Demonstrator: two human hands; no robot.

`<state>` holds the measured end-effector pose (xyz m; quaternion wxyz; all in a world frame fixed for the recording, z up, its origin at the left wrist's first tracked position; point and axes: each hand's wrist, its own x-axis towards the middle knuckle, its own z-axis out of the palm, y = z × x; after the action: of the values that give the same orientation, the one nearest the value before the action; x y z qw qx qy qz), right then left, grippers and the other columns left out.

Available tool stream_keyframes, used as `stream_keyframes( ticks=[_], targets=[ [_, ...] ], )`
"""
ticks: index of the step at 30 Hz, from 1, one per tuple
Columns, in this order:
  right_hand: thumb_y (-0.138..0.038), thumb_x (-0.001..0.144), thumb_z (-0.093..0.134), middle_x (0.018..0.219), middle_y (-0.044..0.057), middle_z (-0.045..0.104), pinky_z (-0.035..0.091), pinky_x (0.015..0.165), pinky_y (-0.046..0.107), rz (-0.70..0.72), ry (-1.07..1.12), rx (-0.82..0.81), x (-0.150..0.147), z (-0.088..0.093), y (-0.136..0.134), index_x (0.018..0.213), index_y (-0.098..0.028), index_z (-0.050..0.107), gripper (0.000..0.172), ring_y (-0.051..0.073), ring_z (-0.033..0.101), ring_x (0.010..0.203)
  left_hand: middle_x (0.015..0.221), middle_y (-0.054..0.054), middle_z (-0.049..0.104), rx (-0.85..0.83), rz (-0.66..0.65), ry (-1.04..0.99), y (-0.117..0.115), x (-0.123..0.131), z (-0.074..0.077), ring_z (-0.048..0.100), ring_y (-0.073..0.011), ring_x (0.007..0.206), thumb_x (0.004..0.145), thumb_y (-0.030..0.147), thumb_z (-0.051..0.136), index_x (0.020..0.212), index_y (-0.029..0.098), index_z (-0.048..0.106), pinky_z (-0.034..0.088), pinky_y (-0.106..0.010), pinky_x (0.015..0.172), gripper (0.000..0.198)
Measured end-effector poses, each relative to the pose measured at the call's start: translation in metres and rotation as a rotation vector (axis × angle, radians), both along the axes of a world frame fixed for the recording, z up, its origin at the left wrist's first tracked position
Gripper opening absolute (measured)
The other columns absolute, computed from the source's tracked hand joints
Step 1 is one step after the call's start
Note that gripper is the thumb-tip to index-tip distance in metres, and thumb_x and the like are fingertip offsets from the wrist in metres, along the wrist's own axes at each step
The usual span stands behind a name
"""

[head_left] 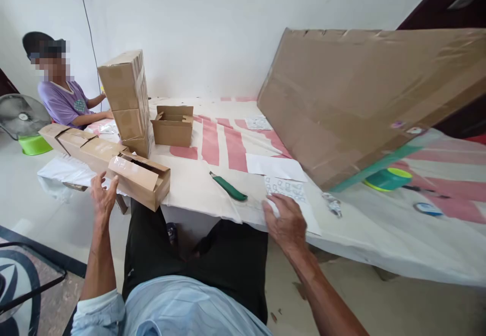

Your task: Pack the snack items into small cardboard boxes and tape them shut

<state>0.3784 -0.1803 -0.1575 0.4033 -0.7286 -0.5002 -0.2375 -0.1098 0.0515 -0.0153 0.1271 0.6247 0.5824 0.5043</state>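
My left hand [103,197], fingers apart, is beside a long cardboard box [138,176] at the table's near edge; whether it touches the box I cannot tell. One end of that box is partly open. My right hand [285,220] rests with fingers spread on a printed paper sheet [309,212] that has rows of small drawings. A blank white paper [276,167] lies just behind that sheet. Between my hands lies a green-handled knife [230,188], its narrow tip pointing back left. An open cardboard box [172,132] stands farther back.
Stacked cardboard boxes [123,88] stand at the left, near a person in a purple shirt [64,104]. A large cardboard sheet [360,93] leans at the right. Beside it are a green tape roll [391,179], a small crumpled silvery item [332,204] and a blue-white disc [428,209].
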Motion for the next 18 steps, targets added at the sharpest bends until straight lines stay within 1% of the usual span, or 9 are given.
stream_keyframes(
  ticks=[2, 4, 5, 7, 10, 12, 14, 16, 18],
  targets=[
    [-0.041, 0.104, 0.055, 0.119, 0.017, 0.075, 0.057, 0.103, 0.047, 0.098, 0.001, -0.029, -0.028, 0.016, 0.023, 0.114, -0.018, 0.076, 0.033, 0.031, 0.069, 0.112, 0.126, -0.015, 0.071, -0.071, -0.014, -0.090, 0.008, 0.002, -0.009, 0.072, -0.0341, 0.113, 0.081, 0.057, 0.076, 0.119, 0.021, 0.070, 0.060, -0.051, 0.099, 0.053],
    [-0.041, 0.104, 0.056, 0.125, 0.017, 0.073, 0.056, 0.104, 0.047, 0.159, 0.006, -0.101, -0.050, 0.025, 0.044, 0.119, -0.019, 0.076, 0.033, 0.031, 0.066, 0.116, 0.127, -0.016, 0.072, -0.119, -0.062, -0.179, 0.014, 0.006, -0.014, 0.072, -0.0351, 0.117, 0.081, 0.060, 0.076, 0.120, 0.020, 0.069, 0.057, -0.054, 0.106, 0.057],
    [-0.040, 0.103, 0.057, 0.127, 0.018, 0.072, 0.056, 0.103, 0.047, 0.163, 0.014, -0.145, -0.058, 0.026, 0.053, 0.120, -0.019, 0.075, 0.033, 0.032, 0.065, 0.117, 0.126, -0.016, 0.072, -0.134, -0.086, -0.217, 0.016, 0.008, -0.016, 0.072, -0.0352, 0.118, 0.081, 0.061, 0.076, 0.121, 0.020, 0.068, 0.056, -0.054, 0.108, 0.058],
    [-0.037, 0.102, 0.057, 0.125, 0.018, 0.071, 0.056, 0.100, 0.048, 0.129, 0.042, -0.253, -0.063, 0.023, 0.066, 0.122, -0.018, 0.074, 0.033, 0.033, 0.065, 0.114, 0.123, -0.015, 0.074, -0.147, -0.113, -0.270, 0.019, 0.010, -0.017, 0.072, -0.0346, 0.118, 0.080, 0.062, 0.076, 0.121, 0.020, 0.068, 0.056, -0.052, 0.107, 0.059],
    [-0.029, 0.099, 0.056, 0.117, 0.017, 0.073, 0.054, 0.093, 0.045, 0.055, 0.094, -0.429, -0.053, 0.012, 0.076, 0.125, -0.016, 0.073, 0.033, 0.031, 0.065, 0.105, 0.116, -0.013, 0.075, -0.162, -0.145, -0.265, 0.016, 0.009, -0.018, 0.072, -0.0338, 0.114, 0.079, 0.064, 0.078, 0.117, 0.020, 0.069, 0.057, -0.050, 0.104, 0.059],
    [-0.025, 0.098, 0.057, 0.115, 0.016, 0.073, 0.052, 0.091, 0.043, 0.027, 0.116, -0.486, -0.041, 0.005, 0.078, 0.126, -0.017, 0.073, 0.034, 0.031, 0.064, 0.103, 0.114, -0.012, 0.074, -0.181, -0.193, -0.253, 0.010, 0.011, -0.022, 0.072, -0.0333, 0.111, 0.078, 0.064, 0.079, 0.113, 0.019, 0.070, 0.058, -0.049, 0.102, 0.058],
    [-0.024, 0.096, 0.056, 0.113, 0.016, 0.073, 0.051, 0.089, 0.043, 0.017, 0.119, -0.467, -0.029, 0.000, 0.079, 0.125, -0.017, 0.074, 0.035, 0.031, 0.064, 0.102, 0.110, -0.011, 0.074, -0.211, -0.285, -0.254, 0.001, 0.017, -0.029, 0.073, -0.0320, 0.107, 0.077, 0.064, 0.080, 0.111, 0.019, 0.070, 0.060, -0.047, 0.096, 0.057],
    [-0.025, 0.094, 0.055, 0.111, 0.017, 0.073, 0.051, 0.088, 0.043, 0.015, 0.108, -0.425, -0.020, -0.002, 0.081, 0.121, -0.015, 0.075, 0.035, 0.031, 0.064, 0.100, 0.107, -0.010, 0.074, -0.262, -0.426, -0.243, -0.007, 0.028, -0.038, 0.073, -0.0318, 0.106, 0.077, 0.064, 0.082, 0.109, 0.020, 0.071, 0.061, -0.046, 0.090, 0.056],
    [-0.026, 0.093, 0.053, 0.109, 0.017, 0.073, 0.051, 0.088, 0.043, 0.015, 0.091, -0.396, -0.014, -0.003, 0.083, 0.119, -0.014, 0.075, 0.036, 0.030, 0.063, 0.098, 0.113, -0.011, 0.074, -0.309, -0.560, -0.208, -0.011, 0.040, -0.046, 0.072, -0.0342, 0.115, 0.075, 0.063, 0.085, 0.111, 0.021, 0.071, 0.060, -0.046, 0.090, 0.057]
  ],
)
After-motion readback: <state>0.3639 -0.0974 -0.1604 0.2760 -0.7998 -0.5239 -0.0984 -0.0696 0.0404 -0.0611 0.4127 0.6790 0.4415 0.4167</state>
